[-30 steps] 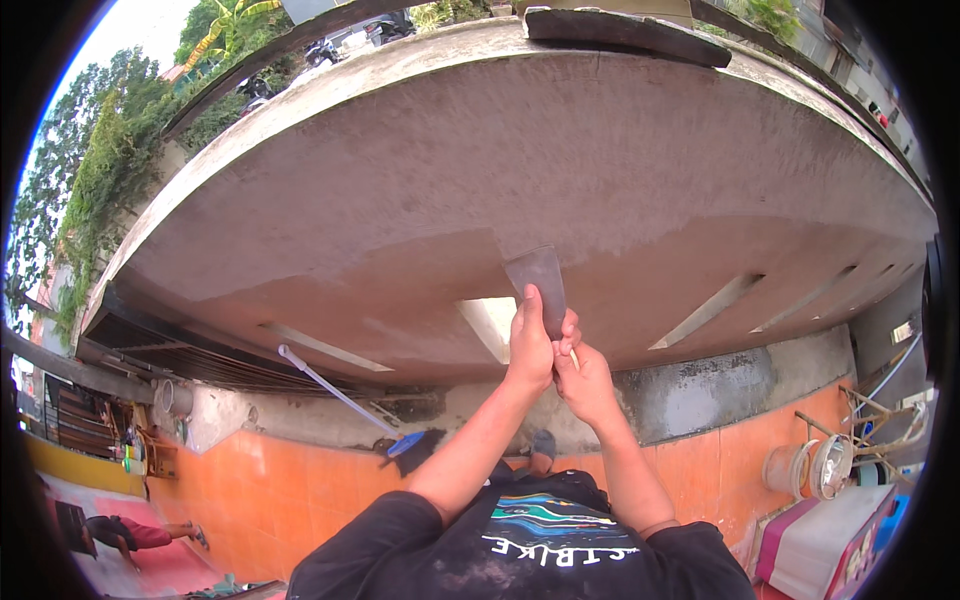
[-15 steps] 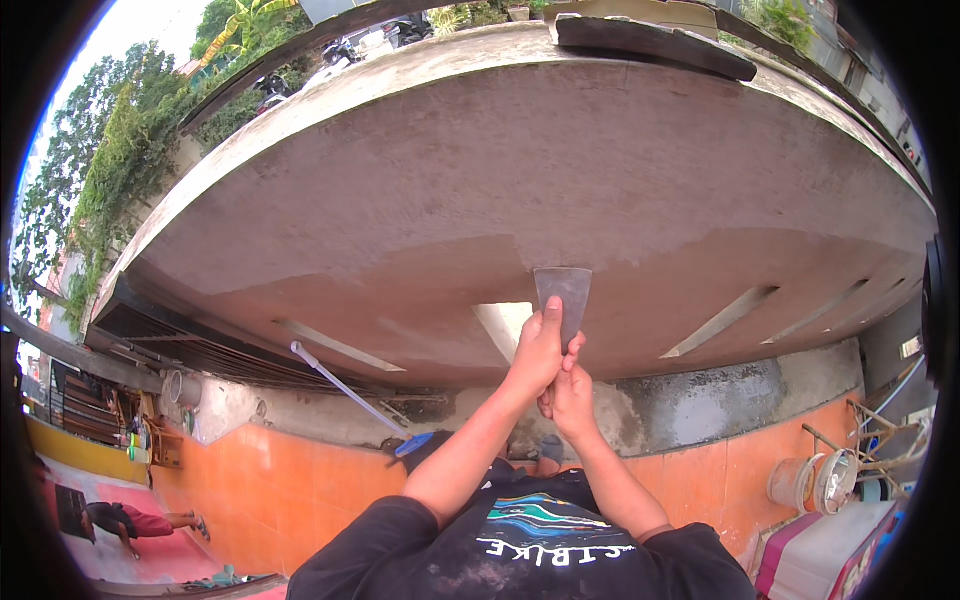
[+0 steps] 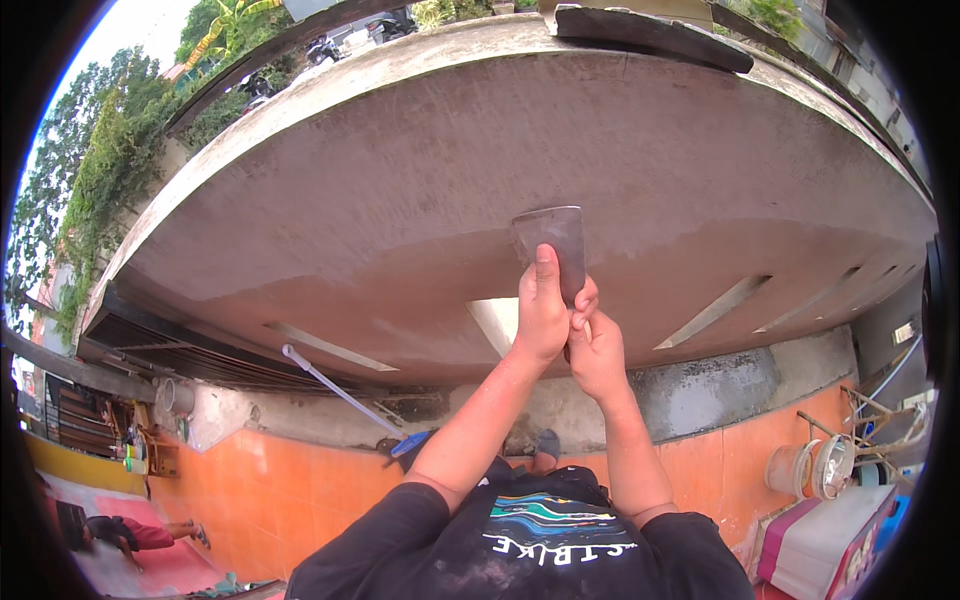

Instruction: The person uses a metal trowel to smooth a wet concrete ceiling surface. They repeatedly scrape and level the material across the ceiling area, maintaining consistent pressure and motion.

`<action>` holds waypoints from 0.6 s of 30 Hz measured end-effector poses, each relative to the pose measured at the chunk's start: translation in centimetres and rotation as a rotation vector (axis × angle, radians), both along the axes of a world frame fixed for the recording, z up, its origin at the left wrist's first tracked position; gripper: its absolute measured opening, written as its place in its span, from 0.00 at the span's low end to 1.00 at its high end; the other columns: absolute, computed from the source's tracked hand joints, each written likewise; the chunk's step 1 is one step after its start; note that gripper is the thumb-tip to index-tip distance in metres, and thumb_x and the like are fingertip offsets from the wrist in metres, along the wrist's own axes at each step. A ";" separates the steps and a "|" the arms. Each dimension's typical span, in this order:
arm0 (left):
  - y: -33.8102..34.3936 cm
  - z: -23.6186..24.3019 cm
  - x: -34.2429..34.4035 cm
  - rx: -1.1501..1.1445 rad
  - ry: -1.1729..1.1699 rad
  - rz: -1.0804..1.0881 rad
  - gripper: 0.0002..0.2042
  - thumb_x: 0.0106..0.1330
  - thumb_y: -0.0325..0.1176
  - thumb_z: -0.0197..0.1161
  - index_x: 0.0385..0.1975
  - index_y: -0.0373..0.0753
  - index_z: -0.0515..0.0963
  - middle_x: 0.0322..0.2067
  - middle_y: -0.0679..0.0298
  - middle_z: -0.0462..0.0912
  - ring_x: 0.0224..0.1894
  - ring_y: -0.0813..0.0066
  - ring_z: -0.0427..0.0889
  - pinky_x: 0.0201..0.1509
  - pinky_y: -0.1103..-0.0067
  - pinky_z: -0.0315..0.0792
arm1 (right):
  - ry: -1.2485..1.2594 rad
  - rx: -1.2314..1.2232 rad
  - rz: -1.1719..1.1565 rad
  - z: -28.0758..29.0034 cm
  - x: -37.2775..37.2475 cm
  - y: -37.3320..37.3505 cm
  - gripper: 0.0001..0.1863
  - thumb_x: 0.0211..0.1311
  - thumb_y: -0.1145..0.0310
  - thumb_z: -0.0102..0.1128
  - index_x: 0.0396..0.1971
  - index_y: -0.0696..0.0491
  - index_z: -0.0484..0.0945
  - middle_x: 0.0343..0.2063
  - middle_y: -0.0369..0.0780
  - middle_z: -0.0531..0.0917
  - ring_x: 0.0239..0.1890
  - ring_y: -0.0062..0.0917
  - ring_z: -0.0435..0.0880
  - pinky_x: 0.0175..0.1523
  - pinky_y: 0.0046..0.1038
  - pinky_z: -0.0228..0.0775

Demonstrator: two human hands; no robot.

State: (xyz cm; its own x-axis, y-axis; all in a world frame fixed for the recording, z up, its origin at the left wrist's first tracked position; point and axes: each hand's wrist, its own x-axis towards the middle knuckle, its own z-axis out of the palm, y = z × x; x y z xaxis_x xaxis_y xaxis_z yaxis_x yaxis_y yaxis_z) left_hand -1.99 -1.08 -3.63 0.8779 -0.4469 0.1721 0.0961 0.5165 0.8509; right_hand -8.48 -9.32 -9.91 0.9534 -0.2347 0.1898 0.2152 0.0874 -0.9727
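A wide metal scraper [image 3: 556, 232] stands blade up against the grey-brown wall [image 3: 400, 180] in front of me. My left hand [image 3: 543, 312] is closed round its lower part, thumb lying along the blade. Just below and to the right, my right hand [image 3: 596, 345] closes round the handle, most of which the fingers hide. The blade's top edge lies over the upper, greyer part of the wall, near its border with the browner lower band. Whether the edge touches the surface I cannot tell.
Slanted slots pierce the wall, one bright opening [image 3: 496, 322] beside my left wrist. A blue broom [image 3: 408, 442] leans at left. Buckets [image 3: 832, 466] and a cooler box [image 3: 822, 540] stand at right on orange tiles [image 3: 290, 500]. Another person [image 3: 140, 532] is at far left.
Both hands and the scraper have moved up the wall, and the blade has tilted slightly to the left. My grip stays on it.
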 end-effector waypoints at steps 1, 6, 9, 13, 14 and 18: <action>-0.1 0.8 -0.1 0.034 -0.023 0.002 0.31 0.73 0.63 0.36 0.22 0.38 0.64 0.16 0.67 0.68 0.15 0.83 0.65 0.19 0.85 0.60 | 0.009 0.038 0.045 0.8 0.0 -0.5 0.14 0.73 0.60 0.52 0.32 0.56 0.73 0.21 0.30 0.74 0.19 0.09 0.66 0.23 0.16 0.58; 0.4 0.9 -2.9 0.252 0.031 -0.028 0.29 0.74 0.61 0.36 0.29 0.38 0.66 0.19 0.67 0.70 0.16 0.85 0.66 0.20 0.85 0.63 | 0.025 0.335 0.150 0.1 -3.1 1.3 0.18 0.74 0.53 0.46 0.32 0.52 0.70 0.16 0.30 0.68 0.15 0.11 0.65 0.19 0.17 0.55; 1.2 -1.7 -3.6 0.375 0.153 -0.033 0.27 0.73 0.61 0.37 0.34 0.38 0.64 0.21 0.67 0.71 0.16 0.85 0.65 0.20 0.86 0.63 | 0.067 0.491 0.198 -2.9 -4.5 3.2 0.19 0.75 0.51 0.43 0.32 0.53 0.69 0.16 0.31 0.69 0.14 0.12 0.65 0.17 0.17 0.55; 2.2 -4.2 -3.0 0.414 0.189 0.009 0.27 0.73 0.62 0.38 0.33 0.38 0.64 0.19 0.67 0.70 0.16 0.85 0.65 0.19 0.86 0.62 | 0.169 0.453 0.149 -5.3 -4.1 4.4 0.20 0.75 0.51 0.40 0.32 0.53 0.67 0.16 0.32 0.69 0.13 0.13 0.65 0.17 0.18 0.56; 2.4 -4.4 -2.8 0.413 0.183 0.011 0.27 0.73 0.61 0.38 0.33 0.38 0.64 0.19 0.68 0.70 0.15 0.85 0.65 0.19 0.86 0.62 | 0.172 0.444 0.142 -5.5 -3.8 4.6 0.20 0.75 0.51 0.40 0.31 0.52 0.67 0.16 0.32 0.69 0.13 0.13 0.65 0.17 0.18 0.56; 2.7 -4.2 -1.9 0.440 0.213 -0.003 0.27 0.73 0.61 0.38 0.33 0.38 0.64 0.18 0.67 0.69 0.15 0.85 0.64 0.19 0.85 0.61 | 0.235 0.460 0.095 -5.7 -2.9 5.4 0.20 0.76 0.51 0.39 0.31 0.52 0.66 0.16 0.32 0.69 0.13 0.13 0.65 0.17 0.18 0.56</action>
